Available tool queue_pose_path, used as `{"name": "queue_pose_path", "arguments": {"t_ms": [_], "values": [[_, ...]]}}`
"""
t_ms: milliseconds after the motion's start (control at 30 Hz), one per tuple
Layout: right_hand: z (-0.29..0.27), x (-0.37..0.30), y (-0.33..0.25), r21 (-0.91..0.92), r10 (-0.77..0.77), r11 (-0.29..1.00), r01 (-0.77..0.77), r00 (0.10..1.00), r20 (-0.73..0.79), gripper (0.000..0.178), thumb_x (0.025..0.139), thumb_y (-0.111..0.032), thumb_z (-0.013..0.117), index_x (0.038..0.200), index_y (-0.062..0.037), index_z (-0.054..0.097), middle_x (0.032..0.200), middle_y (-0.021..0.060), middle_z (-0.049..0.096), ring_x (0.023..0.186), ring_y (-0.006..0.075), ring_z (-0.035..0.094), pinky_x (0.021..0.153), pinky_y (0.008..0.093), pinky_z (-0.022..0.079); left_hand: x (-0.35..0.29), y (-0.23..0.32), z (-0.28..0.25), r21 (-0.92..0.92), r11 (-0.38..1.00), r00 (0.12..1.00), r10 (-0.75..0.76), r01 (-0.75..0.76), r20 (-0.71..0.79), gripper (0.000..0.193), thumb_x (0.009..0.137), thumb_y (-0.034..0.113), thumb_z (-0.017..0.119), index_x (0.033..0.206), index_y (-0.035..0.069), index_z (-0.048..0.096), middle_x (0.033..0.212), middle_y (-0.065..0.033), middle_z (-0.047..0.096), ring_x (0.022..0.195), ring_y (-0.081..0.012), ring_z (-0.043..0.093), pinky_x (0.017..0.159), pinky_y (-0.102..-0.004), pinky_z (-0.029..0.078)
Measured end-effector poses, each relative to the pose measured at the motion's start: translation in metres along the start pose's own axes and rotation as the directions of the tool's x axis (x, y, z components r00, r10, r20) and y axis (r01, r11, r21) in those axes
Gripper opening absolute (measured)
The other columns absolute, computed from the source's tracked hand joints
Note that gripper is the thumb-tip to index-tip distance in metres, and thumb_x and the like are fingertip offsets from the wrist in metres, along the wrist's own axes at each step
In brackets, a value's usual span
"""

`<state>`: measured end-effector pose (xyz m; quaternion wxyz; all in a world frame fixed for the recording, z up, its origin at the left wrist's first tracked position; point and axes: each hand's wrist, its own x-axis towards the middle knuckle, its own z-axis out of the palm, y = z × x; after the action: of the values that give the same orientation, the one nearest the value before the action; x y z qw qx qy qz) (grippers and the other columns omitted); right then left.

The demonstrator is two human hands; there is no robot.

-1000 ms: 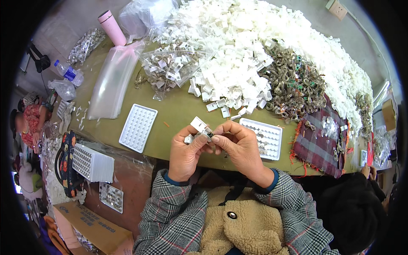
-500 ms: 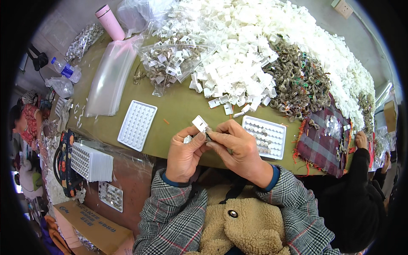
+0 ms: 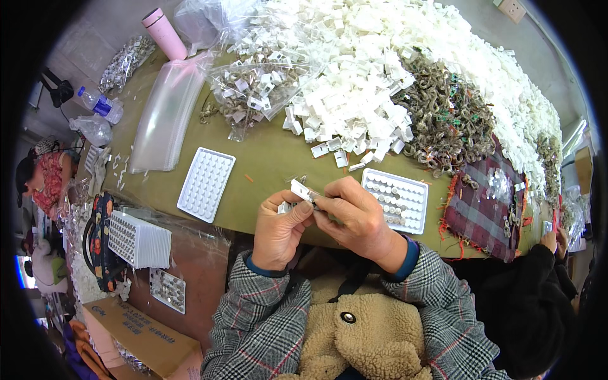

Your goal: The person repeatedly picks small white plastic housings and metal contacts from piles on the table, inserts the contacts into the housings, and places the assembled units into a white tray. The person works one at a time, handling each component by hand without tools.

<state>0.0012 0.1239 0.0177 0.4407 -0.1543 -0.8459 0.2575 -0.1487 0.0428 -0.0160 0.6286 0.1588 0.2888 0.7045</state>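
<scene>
Close together over the table's front edge, my hands work on one small piece. My left hand [image 3: 278, 233] is closed, its thumb and fingers gripping a small white plastic case [image 3: 300, 189]; another white piece [image 3: 284, 207] shows between its fingers. The fingertips of my right hand [image 3: 356, 218] pinch at the near end of that case, and what lies between them is hidden. Just right of my right hand is a white tray [image 3: 415, 216] with rows of small round discs, some grey and some white. To the left lies a second white tray [image 3: 206, 185] with rows of round cells.
Beyond my hands rises a big heap of white cases [image 3: 361, 101], beside a pile of grey-brown coiled bundles [image 3: 443, 120]. Clear plastic bags [image 3: 158, 130], a pink flask [image 3: 164, 33] and a plaid cloth [image 3: 481, 209] lie around. Stacked trays [image 3: 142, 240] stand left; a co-worker's hand [image 3: 550, 239] is right.
The white case has tilted and turned slightly in my fingers, and my hands have shifted a little to the right. At the right, the co-worker's hands have moved nearer each other.
</scene>
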Motion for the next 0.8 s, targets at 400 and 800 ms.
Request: {"name": "queue_pose_path", "arguments": {"t_ms": [400, 800], "values": [[-0.003, -0.001, -0.012, 0.189, 0.353, 0.919, -0.346, 0.936, -0.003, 0.021, 0.077, 0.008, 0.069, 0.095, 0.0007, 0.062, 0.092, 0.0083, 0.057, 0.062, 0.0103, 0.051, 0.054, 0.0243, 0.042, 0.002, 0.001, 0.011, 0.286, 0.915, 0.955, 0.296, -0.286, 0.008, 0.020, 0.087, 0.003, 0.074, 0.102, -0.002, 0.061, 0.093, -0.0089, 0.065, 0.070, -0.0139, 0.063, 0.063, -0.0262, 0.055], [0.003, -0.004, -0.008, 0.173, 0.345, 0.925, -0.339, 0.939, -0.002, 0.016, 0.075, 0.009, 0.064, 0.085, -0.0003, 0.057, 0.086, 0.0059, 0.055, 0.058, 0.0072, 0.046, 0.048, 0.0229, 0.036, 0.002, -0.005, 0.013, 0.295, 0.852, 0.901, 0.420, -0.432, 0.106, 0.021, 0.087, 0.002, 0.073, 0.101, -0.001, 0.058, 0.100, -0.0111, 0.062, 0.078, -0.0163, 0.065, 0.067, -0.0283, 0.059]]}}
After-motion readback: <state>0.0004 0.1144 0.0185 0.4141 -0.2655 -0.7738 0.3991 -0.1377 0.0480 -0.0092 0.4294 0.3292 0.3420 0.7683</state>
